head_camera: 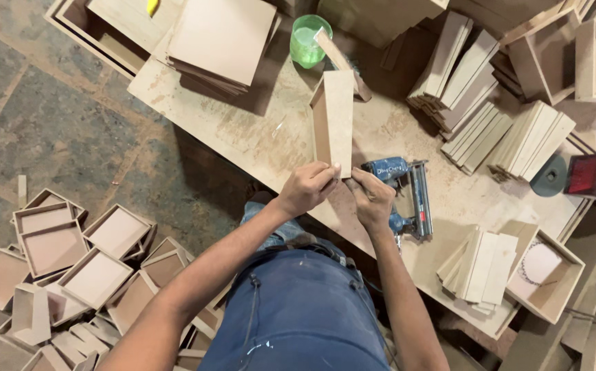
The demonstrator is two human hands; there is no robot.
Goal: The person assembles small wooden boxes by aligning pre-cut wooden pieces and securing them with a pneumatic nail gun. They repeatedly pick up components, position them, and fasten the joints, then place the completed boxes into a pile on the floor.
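1. Two long tan fibreboard strips (334,120), joined in an L, lie on the dusty workbench (257,130), long axis pointing away.
2. Left hand (306,189) pinches their near end.
3. Right hand (372,199), fingers curled, touches just right.
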